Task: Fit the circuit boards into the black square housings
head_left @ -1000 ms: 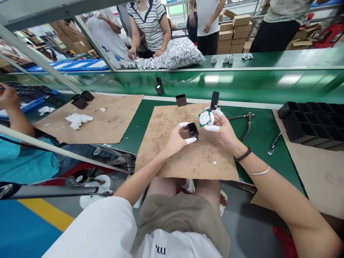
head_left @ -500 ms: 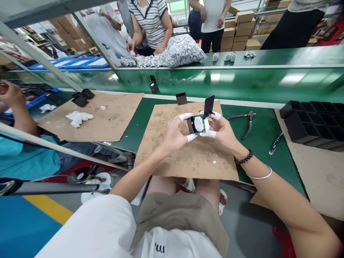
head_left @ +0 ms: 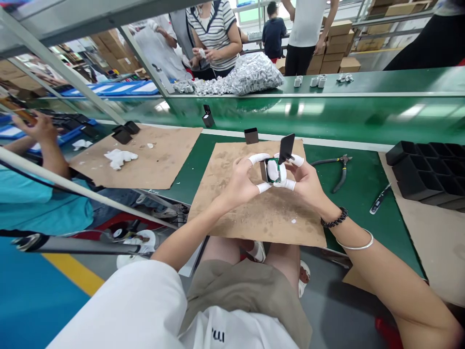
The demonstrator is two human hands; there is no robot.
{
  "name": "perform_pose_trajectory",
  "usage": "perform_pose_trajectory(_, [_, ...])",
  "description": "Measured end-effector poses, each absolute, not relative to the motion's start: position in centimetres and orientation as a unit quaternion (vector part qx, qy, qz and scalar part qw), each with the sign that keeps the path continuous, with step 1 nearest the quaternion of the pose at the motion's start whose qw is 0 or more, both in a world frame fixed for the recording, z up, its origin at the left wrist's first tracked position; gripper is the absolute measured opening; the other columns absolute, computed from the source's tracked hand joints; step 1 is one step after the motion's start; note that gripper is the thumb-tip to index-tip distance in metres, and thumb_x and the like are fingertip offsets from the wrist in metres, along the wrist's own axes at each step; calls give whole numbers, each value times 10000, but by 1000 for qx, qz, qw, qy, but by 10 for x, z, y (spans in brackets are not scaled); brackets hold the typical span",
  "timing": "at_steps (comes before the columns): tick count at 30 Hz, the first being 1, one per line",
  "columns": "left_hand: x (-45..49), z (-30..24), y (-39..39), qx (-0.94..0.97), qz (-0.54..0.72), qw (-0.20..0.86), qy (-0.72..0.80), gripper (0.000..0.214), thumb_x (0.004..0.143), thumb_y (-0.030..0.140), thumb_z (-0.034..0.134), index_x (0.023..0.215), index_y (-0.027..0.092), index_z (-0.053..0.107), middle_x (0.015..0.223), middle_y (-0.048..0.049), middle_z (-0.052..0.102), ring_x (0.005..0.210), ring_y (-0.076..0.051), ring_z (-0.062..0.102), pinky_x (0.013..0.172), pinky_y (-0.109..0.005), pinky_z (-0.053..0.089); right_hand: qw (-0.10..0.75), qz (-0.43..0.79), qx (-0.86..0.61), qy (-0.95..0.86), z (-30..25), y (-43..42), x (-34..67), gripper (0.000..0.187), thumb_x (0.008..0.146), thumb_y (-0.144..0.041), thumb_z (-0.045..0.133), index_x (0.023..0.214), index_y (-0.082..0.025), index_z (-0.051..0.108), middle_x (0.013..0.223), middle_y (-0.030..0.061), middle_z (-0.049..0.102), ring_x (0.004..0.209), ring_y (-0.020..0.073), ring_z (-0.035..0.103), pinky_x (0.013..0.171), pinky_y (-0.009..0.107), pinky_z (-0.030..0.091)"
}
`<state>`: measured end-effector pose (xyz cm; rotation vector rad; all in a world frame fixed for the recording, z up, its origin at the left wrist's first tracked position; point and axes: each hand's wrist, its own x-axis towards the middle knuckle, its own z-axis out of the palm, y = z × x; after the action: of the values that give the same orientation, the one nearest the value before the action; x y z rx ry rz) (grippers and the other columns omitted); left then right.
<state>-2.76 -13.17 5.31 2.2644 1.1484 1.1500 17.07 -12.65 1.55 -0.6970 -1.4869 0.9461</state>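
Observation:
Between my two hands is a small black box (head_left: 264, 170) with a green circuit board and a round white pad (head_left: 272, 170) at its opening. My left hand (head_left: 244, 179) grips the box from the left, with white finger cots on thumb and finger. From the right, my right hand (head_left: 303, 177), also in white finger cots, pinches the board end. A black flap (head_left: 286, 147) stands up beside its fingers. Exactly where the right fingertips press is partly hidden. Below lies a brown cardboard sheet (head_left: 250, 218).
Another black box (head_left: 251, 136) stands at the sheet's far edge. Pliers (head_left: 341, 172) and a cutter knife (head_left: 379, 199) lie to the right, near stacked black boxes (head_left: 417, 169). A small box with raised lid (head_left: 207, 116) stands beyond. A co-worker's hand (head_left: 39, 128) is at left.
The whole view has shifted slightly, moving the scene right in the picture. Both hands keep hold of the black box, and the white pad appears turned a little more sideways.

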Motion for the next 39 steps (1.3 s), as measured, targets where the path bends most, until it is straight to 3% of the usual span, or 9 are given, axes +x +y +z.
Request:
perform_pose_trajectory(18, [-31, 59, -134, 814, 380, 139, 416, 555, 717, 264, 817, 1238, 280, 627, 1305, -56, 703, 1255, -304, 627, 1147, -480, 395, 592, 376, -304, -645, 15, -130, 168, 605, 645, -413, 933, 1182, -284, 686, 1314, 68, 700, 1246, 319, 648, 1090, 519, 531])
perform_pose_trajectory(32, [-36, 34, -125, 817, 425, 87, 381, 552, 714, 284, 845, 1220, 250, 624, 1246, -67, 728, 1224, -290, 656, 1237, -499, 319, 572, 264, -299, -717, 21, -138, 166, 397, 811, -285, 786, 1196, -288, 690, 1336, 73, 680, 1249, 296, 623, 1089, 476, 501])
perform_pose_trajectory(36, [-37, 28, -121, 797, 442, 138, 386, 576, 682, 342, 876, 1198, 234, 644, 1242, -79, 729, 1219, -310, 653, 1253, -549, 270, 545, 276, -312, -728, 22, -139, 166, 409, 809, -234, 754, 1207, -279, 668, 1343, 88, 660, 1223, 301, 628, 1014, 473, 539])
perform_pose_trajectory(39, [-38, 18, -112, 771, 423, 272, 390, 650, 597, 364, 923, 1170, 190, 672, 1239, -115, 721, 1196, -335, 651, 1192, -566, 357, 485, 346, -369, -714, 19, -135, 169, 666, 743, -256, 800, 1357, -285, 542, 1419, 112, 582, 1277, 330, 584, 1030, 521, 529])
